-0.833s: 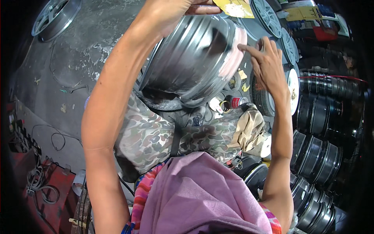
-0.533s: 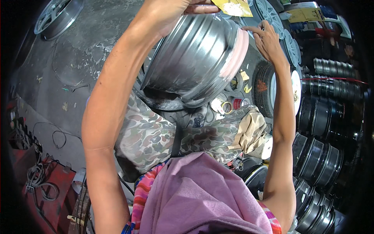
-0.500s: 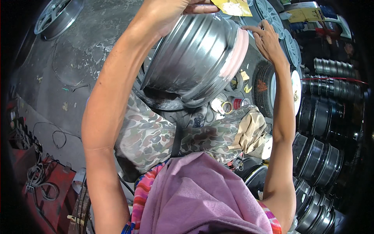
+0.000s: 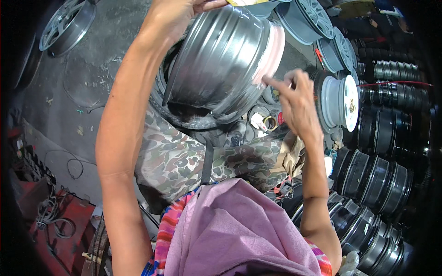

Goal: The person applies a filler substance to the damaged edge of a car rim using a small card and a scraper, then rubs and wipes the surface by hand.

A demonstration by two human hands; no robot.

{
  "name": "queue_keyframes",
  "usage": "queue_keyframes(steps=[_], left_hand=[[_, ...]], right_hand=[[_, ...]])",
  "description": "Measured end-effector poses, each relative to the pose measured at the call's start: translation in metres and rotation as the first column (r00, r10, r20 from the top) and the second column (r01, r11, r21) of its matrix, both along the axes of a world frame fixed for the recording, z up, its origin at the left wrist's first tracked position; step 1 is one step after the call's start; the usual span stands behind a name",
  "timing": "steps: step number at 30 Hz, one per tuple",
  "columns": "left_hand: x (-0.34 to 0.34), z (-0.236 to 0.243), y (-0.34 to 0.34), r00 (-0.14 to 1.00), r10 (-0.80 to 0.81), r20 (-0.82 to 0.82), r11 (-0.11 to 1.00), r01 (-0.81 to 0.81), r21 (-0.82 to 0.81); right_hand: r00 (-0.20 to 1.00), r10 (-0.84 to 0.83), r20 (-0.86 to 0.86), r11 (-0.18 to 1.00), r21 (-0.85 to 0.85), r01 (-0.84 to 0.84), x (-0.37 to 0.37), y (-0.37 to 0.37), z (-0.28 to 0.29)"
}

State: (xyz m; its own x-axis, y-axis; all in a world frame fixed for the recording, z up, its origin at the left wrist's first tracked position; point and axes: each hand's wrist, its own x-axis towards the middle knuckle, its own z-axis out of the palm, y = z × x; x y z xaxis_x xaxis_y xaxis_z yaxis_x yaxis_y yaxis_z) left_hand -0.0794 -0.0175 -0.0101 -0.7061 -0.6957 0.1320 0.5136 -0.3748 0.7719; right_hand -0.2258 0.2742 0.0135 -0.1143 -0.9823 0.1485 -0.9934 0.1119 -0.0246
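A large dark metal wheel rim (image 4: pixel 216 60) lies tilted on a tire in front of me, with a pale pink band (image 4: pixel 272 50) of smeared filler along its right lip. My left hand (image 4: pixel 195 7) is at the top edge of the picture above the rim, holding a yellow sheet (image 4: pixel 246 2) that is partly cut off. My right hand (image 4: pixel 294 99), slightly blurred, has its index finger stretched to the lower end of the pink band, with the other fingers bent and apart; I see nothing in it.
Grey spoked wheels (image 4: pixel 304 23) lie at the top right. A white wheel with tire (image 4: pixel 345 103) and several stacks of dark rims (image 4: pixel 373 179) line the right side. Small cans and tape (image 4: pixel 269 122) sit below the rim. A red metal piece (image 4: pixel 64 237) with cables is at lower left.
My right hand has moved down and left along the pink band from its upper end. My left hand and the yellow sheet have shifted up and left in the picture.
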Motion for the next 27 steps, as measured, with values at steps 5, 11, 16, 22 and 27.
queue_keyframes(steps=[5, 11, 16, 22, 27], left_hand=[[0.018, -0.020, -0.020, 0.997, 0.059, 0.055, 0.997, -0.061, 0.040], [0.021, -0.028, -0.030, 0.945, 0.084, 0.317, 0.996, -0.079, -0.030], [0.032, -0.028, 0.000, 0.911, 0.086, 0.403, 0.994, -0.103, 0.021], [0.088, -0.049, 0.033, 0.917, 0.185, 0.354, 0.976, -0.215, 0.047], [0.114, -0.034, 0.034, 0.916, 0.345, 0.205, 0.932, -0.359, 0.036]], right_hand=[[0.942, -0.039, 0.333, 0.994, -0.087, 0.072, -0.004, 0.012, -0.004], [0.594, -0.066, 0.802, 0.907, -0.200, 0.371, -0.138, -0.032, -0.032], [0.798, 0.091, 0.595, 0.949, -0.295, 0.111, -0.216, -0.122, -0.040], [0.844, 0.301, 0.445, 0.952, -0.084, -0.295, -0.156, -0.236, -0.041], [0.846, 0.507, 0.168, 0.860, -0.029, -0.509, -0.141, -0.271, -0.041]])
